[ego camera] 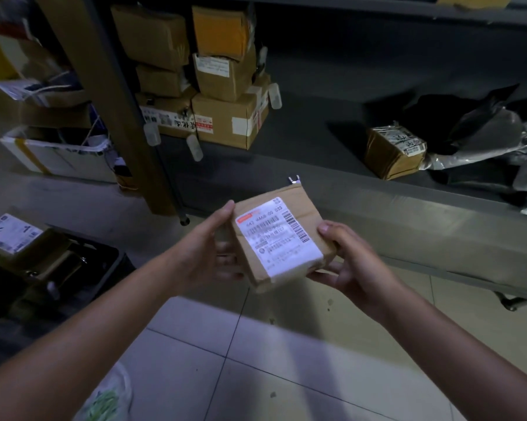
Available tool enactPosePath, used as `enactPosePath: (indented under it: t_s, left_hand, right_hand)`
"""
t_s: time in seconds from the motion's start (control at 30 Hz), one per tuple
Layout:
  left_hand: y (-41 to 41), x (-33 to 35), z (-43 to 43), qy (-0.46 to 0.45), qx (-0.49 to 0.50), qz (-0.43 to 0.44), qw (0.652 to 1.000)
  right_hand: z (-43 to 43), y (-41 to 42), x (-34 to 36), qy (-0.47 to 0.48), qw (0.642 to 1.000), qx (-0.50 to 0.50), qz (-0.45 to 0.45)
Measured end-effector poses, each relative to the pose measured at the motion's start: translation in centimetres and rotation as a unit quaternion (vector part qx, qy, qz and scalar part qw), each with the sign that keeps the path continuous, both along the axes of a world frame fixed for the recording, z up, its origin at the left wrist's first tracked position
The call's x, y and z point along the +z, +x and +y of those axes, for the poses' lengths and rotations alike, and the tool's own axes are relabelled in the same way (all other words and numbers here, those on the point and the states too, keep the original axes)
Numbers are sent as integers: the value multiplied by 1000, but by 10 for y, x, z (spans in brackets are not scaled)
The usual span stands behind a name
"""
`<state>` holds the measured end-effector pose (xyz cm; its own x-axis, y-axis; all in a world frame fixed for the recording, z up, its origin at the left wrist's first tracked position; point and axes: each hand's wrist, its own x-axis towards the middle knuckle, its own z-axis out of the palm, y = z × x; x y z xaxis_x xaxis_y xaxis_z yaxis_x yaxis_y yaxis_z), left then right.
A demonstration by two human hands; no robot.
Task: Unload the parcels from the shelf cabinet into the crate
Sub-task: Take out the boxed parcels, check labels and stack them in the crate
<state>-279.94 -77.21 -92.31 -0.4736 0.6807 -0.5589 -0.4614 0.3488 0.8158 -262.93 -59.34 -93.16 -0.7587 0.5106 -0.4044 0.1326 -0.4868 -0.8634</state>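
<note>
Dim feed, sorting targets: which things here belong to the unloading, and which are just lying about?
Job: held parcel, in left hand and right hand; shelf boxes; taped parcel; black bags; crate.
Lying about: white floor box; bag of green bits.

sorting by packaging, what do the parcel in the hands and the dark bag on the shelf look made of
Held parcel: brown cardboard or kraft paper, matte, creased at the edges, with a white printed label. Dark bag: likely thin plastic film, glossy and wrinkled, catching light.
</note>
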Motion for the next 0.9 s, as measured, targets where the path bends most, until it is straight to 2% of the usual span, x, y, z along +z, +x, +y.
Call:
enactPosePath:
  t_s: [0.13,0.4,0.67,0.9]
  left_hand:
    - [-1,1,0,42,26,-4,999]
    - [-9,-2,-3,69,95,27,993]
    - [-14,-2,-21,15,59,73,995]
    - [-41,10,-66,-20,126,95,987]
  right_hand:
    - [-4,-5,-3,-6,1000,11,15]
    - [-11,-12,-10,64,998,23,-18]
    - [-27,-28,-6,100,994,-2,-44]
    - [-59,-72,1,122,992,26,-26]
